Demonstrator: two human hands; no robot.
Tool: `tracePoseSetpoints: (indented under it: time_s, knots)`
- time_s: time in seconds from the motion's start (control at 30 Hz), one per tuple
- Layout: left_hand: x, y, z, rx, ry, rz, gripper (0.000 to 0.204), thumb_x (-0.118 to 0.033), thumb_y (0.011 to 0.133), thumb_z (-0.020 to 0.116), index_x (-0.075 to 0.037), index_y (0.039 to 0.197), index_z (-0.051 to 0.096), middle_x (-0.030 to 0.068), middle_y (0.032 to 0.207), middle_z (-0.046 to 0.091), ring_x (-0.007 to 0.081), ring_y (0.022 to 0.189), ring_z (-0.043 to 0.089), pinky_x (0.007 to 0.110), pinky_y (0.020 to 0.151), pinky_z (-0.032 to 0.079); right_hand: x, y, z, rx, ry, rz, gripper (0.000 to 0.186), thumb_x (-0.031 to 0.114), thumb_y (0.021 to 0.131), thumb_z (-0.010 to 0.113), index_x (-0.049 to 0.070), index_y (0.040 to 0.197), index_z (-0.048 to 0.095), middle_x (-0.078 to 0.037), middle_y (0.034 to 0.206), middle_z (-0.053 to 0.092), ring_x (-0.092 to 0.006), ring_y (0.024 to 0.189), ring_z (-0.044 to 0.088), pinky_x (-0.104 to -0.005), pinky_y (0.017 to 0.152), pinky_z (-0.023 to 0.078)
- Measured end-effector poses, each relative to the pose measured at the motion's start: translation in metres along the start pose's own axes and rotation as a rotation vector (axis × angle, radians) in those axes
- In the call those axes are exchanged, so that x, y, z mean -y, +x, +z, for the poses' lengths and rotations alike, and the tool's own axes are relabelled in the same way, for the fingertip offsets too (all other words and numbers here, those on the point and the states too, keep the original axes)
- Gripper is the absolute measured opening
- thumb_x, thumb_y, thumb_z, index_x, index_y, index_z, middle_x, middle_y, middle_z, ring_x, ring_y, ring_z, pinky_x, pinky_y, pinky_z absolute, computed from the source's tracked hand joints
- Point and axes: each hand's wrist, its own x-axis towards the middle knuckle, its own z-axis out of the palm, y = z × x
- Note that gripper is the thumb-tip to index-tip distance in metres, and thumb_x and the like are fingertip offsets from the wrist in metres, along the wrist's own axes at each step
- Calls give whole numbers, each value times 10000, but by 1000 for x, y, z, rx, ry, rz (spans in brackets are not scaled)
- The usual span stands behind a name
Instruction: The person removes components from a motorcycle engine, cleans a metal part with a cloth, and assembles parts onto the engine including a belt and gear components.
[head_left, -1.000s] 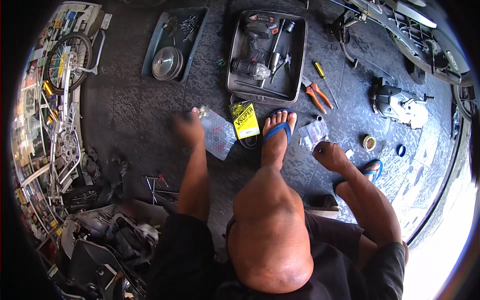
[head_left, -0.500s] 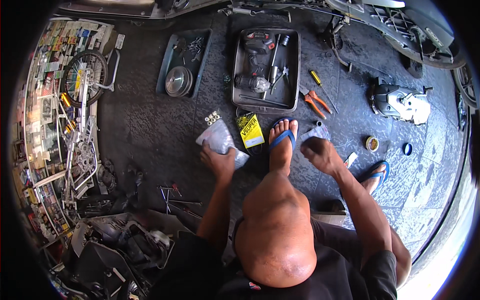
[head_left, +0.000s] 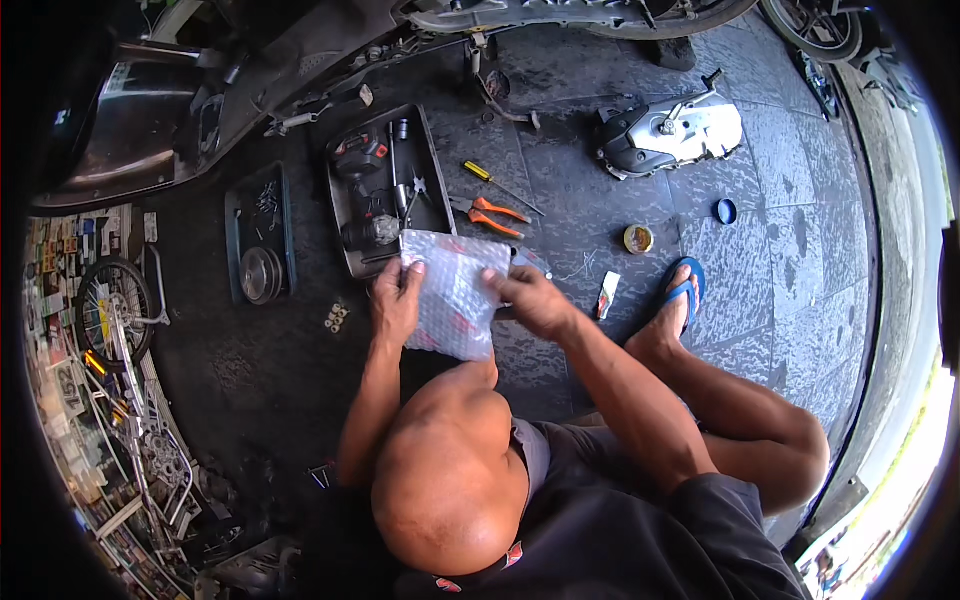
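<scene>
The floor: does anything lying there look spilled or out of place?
I see no clear spill. Mildly odd: the yellow-handled screwdriver and orange-handled pliers lie loose on the floor beside the tool tray, not inside it, and the small round tub stands open.

Your two hands are raised in front of you at nearly the same height, facing each other with a gap between them. Your left hand [head_left: 397, 300] is closed in a grip, its thumb [head_left: 414, 280] pointing away from you and its other fingers mostly hidden. Your left forearm [head_left: 368, 405] runs almost straight forward, the wrist nearly in line with it. Your right hand [head_left: 535, 300] is pinched, fingers curled in and fingertips aimed to your left, its back turned upward. Your right forearm [head_left: 630, 375] slants forward and inward from a bent elbow, its upper arm covered by a short dark sleeve [head_left: 725, 515].
</scene>
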Motion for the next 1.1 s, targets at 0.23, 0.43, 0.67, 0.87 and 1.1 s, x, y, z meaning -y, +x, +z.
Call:
tracePoseSetpoints:
  time_s: [0.23, 0.43, 0.67, 0.87, 1.1]
  knots:
    - [-1, 2, -42, -321, 175, 13, 312, -281, 999, 555, 19, 936, 613, 76, 764, 611, 144, 710, 530, 339, 669, 444, 1, 39, -135, -692, -781, -277, 278, 218, 890, 619, -33, 969, 708, -219, 869, 722, -325, 887, 725, -383, 772, 555]
    - [-1, 1, -44, -343, 230, -33, 347, -299, 1003, 551, 29, 893, 579, 106, 742, 604, 166, 685, 532, 361, 646, 435, 30, 1, -135, -567, -1581, 393, 355, 330, 853, 643, 8, 976, 728, -235, 995, 713, -385, 993, 691, -449, 876, 549]
    - [-9, 29, -21, -230, 352, -19, 369, -325, 1013, 528, 24, 911, 585, 156, 766, 623, 246, 680, 562, 395, 661, 444, -51, -27, -169, -727, -1224, 562, 467, 463, 841, 651, 18, 953, 740, -227, 997, 717, -377, 991, 695, -449, 853, 558]
    - [-15, 37, -31, -246, 316, -2, 355, -316, 1014, 534, 20, 909, 583, 125, 730, 584, 228, 677, 537, 387, 661, 439, -60, 11, -123, -514, -1105, 432, 448, 428, 904, 598, 2, 870, 733, -269, 866, 694, -428, 895, 687, -495, 779, 549]
    - [-25, 50, -35, -277, 397, -15, 366, -326, 1006, 539, 25, 916, 589, 172, 753, 608, 311, 685, 573, 416, 663, 447, 41, 126, -82, -605, -1324, -307, 224, 245, 892, 614, 67, 1027, 641, -201, 1123, 645, -413, 1034, 628, -494, 862, 520]
